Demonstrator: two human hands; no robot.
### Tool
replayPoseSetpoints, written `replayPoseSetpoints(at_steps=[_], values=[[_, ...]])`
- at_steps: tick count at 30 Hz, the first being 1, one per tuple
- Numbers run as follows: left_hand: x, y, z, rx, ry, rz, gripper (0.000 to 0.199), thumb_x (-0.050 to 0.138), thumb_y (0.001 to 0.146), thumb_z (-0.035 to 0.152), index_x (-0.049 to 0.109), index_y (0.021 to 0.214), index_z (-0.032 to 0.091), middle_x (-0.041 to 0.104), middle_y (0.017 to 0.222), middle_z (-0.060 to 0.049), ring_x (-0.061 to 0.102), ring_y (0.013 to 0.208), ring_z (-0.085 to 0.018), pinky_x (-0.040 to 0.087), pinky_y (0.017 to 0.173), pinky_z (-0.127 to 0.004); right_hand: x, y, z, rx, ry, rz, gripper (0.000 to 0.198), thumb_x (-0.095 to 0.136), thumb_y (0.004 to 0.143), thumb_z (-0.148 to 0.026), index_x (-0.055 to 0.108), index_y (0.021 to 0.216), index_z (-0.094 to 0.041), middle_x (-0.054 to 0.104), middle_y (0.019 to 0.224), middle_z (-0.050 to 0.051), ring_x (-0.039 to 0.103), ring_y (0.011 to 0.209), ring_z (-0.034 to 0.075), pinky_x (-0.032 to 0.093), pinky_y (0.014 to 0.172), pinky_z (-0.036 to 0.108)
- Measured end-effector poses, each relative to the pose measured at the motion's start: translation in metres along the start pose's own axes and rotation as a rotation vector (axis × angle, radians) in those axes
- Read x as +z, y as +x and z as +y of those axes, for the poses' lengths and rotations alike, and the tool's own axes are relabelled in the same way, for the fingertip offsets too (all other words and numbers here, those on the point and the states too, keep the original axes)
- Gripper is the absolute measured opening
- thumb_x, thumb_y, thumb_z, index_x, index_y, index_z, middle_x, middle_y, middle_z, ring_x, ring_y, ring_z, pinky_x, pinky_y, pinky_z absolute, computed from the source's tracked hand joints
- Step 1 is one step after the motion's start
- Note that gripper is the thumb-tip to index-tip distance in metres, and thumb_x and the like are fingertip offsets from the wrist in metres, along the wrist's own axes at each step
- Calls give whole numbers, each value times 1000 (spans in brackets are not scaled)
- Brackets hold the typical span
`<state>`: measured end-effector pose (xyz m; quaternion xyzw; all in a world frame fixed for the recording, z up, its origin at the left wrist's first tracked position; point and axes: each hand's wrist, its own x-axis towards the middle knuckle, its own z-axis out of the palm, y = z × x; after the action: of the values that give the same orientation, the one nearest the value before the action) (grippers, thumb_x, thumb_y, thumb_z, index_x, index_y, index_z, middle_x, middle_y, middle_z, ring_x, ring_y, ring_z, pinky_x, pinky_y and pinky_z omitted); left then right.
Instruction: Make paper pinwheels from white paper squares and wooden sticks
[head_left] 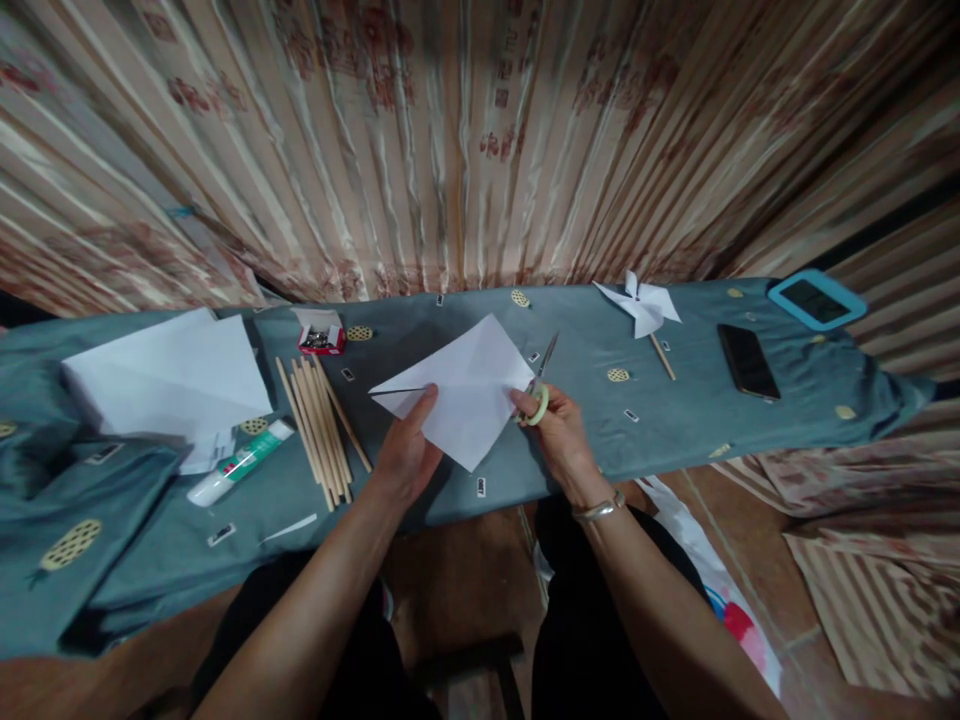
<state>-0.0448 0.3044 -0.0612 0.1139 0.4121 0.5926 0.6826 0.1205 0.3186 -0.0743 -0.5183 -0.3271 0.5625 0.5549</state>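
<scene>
A white square of paper [472,390], turned like a diamond, is held up over the table, with a slit running in from its left corner. My left hand [409,445] pinches its lower left side, thumb on top and fingers hidden beneath. In my right hand [559,430] is a pair of scissors [546,362] with pale green handles, blades pointing up and away from me. That thumb also rests on the paper's right corner. Off to the right lies a white paper pinwheel [643,303] on a wooden stick [663,358].
On the cloth-covered table [570,440] at left lie several wooden sticks [315,425], a glue tube [240,462], white paper sheets [165,375], a small red box [322,338] and a paper sliver [289,528]. A phone [748,360] and a blue-framed tablet [817,298] lie at right. Curtains [450,150] hang behind.
</scene>
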Motion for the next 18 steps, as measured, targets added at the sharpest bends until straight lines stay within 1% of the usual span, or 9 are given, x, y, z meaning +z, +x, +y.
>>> replayPoseSetpoints(at_steps=[3, 5, 6, 8, 10, 14, 16, 18], values=[[-2, -2, 2, 15, 55, 34, 31, 78, 70, 26, 69, 97, 15, 75, 93, -5, 70, 89, -23, 55, 78, -31, -10, 4, -7, -26, -30, 91, 35, 89, 50, -36, 65, 69, -20, 60, 58, -7, 49, 54, 8, 41, 55, 23], [-4, -3, 4, 28, 109, 53, 36, 81, 63, 29, 70, 94, 14, 75, 87, -5, 70, 83, -23, 53, 70, -28, -15, 8, -12, -54, -67, 123, 43, 91, 44, -31, 68, 80, -21, 63, 63, -6, 54, 59, 10, 43, 58, 24], [-5, -3, 5, 34, 138, 64, 39, 83, 60, 30, 70, 93, 14, 75, 85, -5, 70, 80, -22, 52, 68, -28, -17, 10, -15, -67, -93, 116, 47, 91, 42, -29, 69, 83, -22, 65, 65, -6, 56, 61, 11, 44, 59, 25], [-9, -2, 7, 37, 201, 78, 41, 85, 55, 33, 71, 89, 14, 75, 82, -4, 69, 76, -22, 51, 66, -28, -19, 11, -18, -76, -147, 58, 50, 92, 40, -27, 69, 85, -22, 67, 68, -5, 57, 63, 12, 46, 59, 25], [-14, 1, 7, 30, 270, 79, 41, 86, 53, 34, 72, 86, 14, 76, 81, -4, 69, 74, -21, 51, 66, -28, -21, 11, -19, -61, -197, -29, 49, 91, 43, -26, 70, 87, -23, 67, 66, -6, 56, 59, 11, 45, 57, 24], [-23, 10, 6, -2, 382, 27, 38, 85, 56, 36, 74, 85, 14, 77, 81, -6, 69, 72, -22, 51, 67, -29, -27, 10, -18, 29, -238, -185, 43, 91, 44, -25, 71, 81, -22, 62, 58, -8, 53, 53, 9, 44, 54, 23], [-24, 13, 5, -30, 394, -18, 36, 84, 58, 37, 74, 84, 15, 76, 80, -6, 70, 70, -22, 51, 65, -29, -29, 8, -18, 91, -234, -248, 41, 92, 43, -24, 71, 78, -21, 63, 58, -8, 53, 53, 9, 45, 54, 23], [-22, 14, 7, -76, 389, -41, 35, 83, 59, 41, 74, 81, 16, 76, 75, -6, 69, 64, -21, 51, 60, -28, -29, 7, -18, 131, -226, -275, 39, 91, 43, -25, 71, 76, -21, 65, 60, -7, 53, 52, 9, 45, 54, 23]])
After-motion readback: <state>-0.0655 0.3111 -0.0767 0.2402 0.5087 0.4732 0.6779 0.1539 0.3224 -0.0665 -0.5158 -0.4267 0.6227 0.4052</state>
